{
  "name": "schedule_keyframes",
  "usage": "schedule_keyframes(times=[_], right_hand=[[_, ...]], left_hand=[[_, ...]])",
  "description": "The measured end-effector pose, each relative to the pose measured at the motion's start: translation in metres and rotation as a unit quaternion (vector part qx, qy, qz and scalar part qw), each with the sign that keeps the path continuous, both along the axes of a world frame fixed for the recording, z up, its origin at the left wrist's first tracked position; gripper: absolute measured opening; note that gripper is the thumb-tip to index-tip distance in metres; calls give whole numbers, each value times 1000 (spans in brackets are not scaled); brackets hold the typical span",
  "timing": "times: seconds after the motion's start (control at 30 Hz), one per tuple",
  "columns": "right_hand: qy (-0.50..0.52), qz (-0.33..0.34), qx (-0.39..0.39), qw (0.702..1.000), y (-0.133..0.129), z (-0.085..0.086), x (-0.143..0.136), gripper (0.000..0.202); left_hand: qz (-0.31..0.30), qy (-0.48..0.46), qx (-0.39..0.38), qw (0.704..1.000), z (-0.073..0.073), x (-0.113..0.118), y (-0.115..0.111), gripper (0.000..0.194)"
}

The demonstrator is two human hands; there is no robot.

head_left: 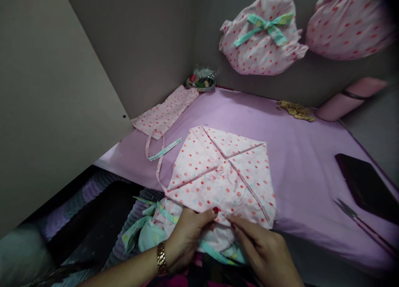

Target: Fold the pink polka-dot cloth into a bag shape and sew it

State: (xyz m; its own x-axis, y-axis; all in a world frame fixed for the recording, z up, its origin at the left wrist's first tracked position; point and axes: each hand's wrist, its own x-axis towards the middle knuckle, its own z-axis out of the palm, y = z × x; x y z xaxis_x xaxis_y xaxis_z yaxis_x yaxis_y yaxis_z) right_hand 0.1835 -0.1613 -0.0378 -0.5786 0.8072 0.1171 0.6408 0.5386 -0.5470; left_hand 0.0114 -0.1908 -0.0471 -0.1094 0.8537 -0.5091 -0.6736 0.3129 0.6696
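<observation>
A pink fabric piece with red dots [199, 179] lies partly on the table, its folded seams facing up. At its near edge my left hand [187, 233] is closed on the cloth, thumb on top, a gold bracelet at the wrist. Close by on the right, my right hand [260, 241] pinches at the same edge; a thin, light item shows at its fingertips, too small to name surely. Mint green fabric with ties [152, 235] hangs below the pink cloth, in my lap. A narrow pink strap runs from the cloth's left corner to a mint strip [165, 150].
The table has a lilac cover [299, 162]. Scissors [358, 220] and a dark phone-like object [368, 185] lie right. Behind are a pink bottle [350, 100], a small basket [204, 85], and folded dotted fabric [168, 110]. Two dotted bags hang above, one with a mint bow [266, 25].
</observation>
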Motion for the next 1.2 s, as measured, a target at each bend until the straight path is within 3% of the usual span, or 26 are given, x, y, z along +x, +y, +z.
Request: schedule_keyframes(times=[0.5,0.7,1.2], right_hand=[[-7,8,-5,1000,-1,-1,1,28],[7,-23,-5,1000,-3,-2,-2,29],[-55,11,-3,998,3,8,-6,34]], left_hand=[[-5,9,-9,1000,-2,0,-1,45],[-12,13,-6,1000,-3,0,-1,46],[-28,17,37,999,-4,-1,-2,57]])
